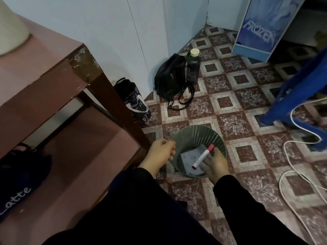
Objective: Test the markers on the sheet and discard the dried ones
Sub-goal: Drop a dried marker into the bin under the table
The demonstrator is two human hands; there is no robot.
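While I watch through the head view, the right hand (215, 164) hangs over the mouth of the round green ribbed waste bin (192, 137) on the patterned brown-and-cream tile floor (246, 153). Its fingers are straight and slightly spread. The white marker with a red cap (202, 157) lies slantwise across them, cap end farther from me, above the bin's opening. I cannot tell whether a thumb clamps it. A scribbled white paper sheet (187, 157) lies inside the bin. The left hand (161, 152) sits just beside the bin's left rim, fingers curled toward the palm with nothing visible in them. The brown wooden table (53, 82) stands left of the bin.
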